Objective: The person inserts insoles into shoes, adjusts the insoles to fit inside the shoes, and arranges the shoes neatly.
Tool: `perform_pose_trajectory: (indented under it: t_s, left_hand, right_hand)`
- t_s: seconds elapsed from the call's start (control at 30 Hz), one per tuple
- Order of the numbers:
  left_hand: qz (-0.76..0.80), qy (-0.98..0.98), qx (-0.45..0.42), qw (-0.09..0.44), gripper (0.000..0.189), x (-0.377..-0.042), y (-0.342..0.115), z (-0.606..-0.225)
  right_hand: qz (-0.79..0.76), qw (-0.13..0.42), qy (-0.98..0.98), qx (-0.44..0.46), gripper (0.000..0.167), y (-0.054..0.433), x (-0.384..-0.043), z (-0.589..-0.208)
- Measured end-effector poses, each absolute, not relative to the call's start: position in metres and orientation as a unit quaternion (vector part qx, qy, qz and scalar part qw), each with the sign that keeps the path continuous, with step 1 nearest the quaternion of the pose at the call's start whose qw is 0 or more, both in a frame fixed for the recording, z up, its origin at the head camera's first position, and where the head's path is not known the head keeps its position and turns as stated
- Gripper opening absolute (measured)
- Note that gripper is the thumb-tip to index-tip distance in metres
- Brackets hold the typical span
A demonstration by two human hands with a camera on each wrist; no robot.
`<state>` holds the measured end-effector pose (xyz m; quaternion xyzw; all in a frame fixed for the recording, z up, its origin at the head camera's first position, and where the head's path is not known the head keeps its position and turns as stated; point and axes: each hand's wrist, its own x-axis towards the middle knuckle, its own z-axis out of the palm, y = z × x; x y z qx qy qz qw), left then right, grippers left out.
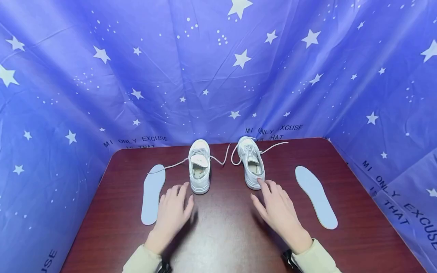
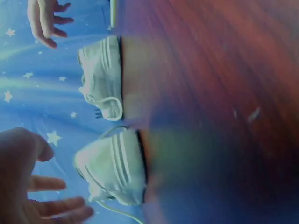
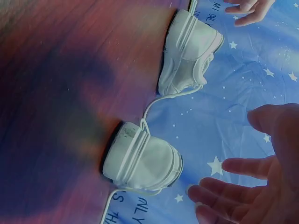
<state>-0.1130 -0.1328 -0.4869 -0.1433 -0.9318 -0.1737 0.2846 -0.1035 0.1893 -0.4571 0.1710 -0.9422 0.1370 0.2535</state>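
Observation:
Two white sneakers stand on the table with their toes toward the back, laces loose. Just behind the heel of the left sneaker (image 1: 200, 182) hovers my left hand (image 1: 173, 206), its fingers spread and holding nothing. My right hand (image 1: 278, 208) reaches toward the right sneaker (image 1: 253, 178), its index fingertip overlapping the heel in the head view. In the right wrist view, a gap shows between the fingers (image 3: 247, 168) of that hand and the near sneaker (image 3: 145, 158). Both hands have relaxed, extended fingers.
A pale insole (image 1: 151, 201) lies left of the left hand, with a lace end across its top. Another insole (image 1: 317, 199) lies to the right of the right hand. Behind the brown table (image 1: 218, 235) hangs a blue star-patterned curtain (image 1: 205, 76).

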Motion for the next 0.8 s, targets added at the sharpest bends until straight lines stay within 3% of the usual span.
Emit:
perform_pose_trajectory:
  t_s: [0.1, 0.17, 0.4, 0.6, 0.7, 0.8]
  left_hand:
    - [-0.209, -0.919, -0.151, 0.298, 0.013, -0.128, -0.136, -0.487]
    - [-0.23, -0.918, -0.148, 0.287, 0.01, -0.141, -0.138, -0.485]
    - [-0.233, -0.937, -0.148, 0.213, 0.016, -0.195, -0.137, -0.464]
    - [-0.166, -0.961, -0.184, 0.127, 0.051, -0.235, -0.128, -0.449]
    - [-0.136, -0.967, -0.198, 0.088, 0.05, -0.247, -0.124, -0.447]
    - [-0.121, -0.968, -0.205, 0.082, 0.041, -0.253, -0.123, -0.448]
  right_hand:
    - [0.133, 0.246, -0.945, 0.171, 0.052, 0.19, -0.103, -0.456]
    - [0.132, 0.241, -0.946, 0.17, 0.051, 0.191, -0.102, -0.456]
    - [0.122, 0.261, -0.94, 0.18, 0.05, 0.194, -0.104, -0.454]
    - [0.118, 0.249, -0.945, 0.176, 0.05, 0.195, -0.102, -0.454]
    - [0.12, 0.243, -0.947, 0.172, 0.05, 0.195, -0.1, -0.455]
    - [0.122, 0.246, -0.946, 0.171, 0.049, 0.196, -0.098, -0.455]
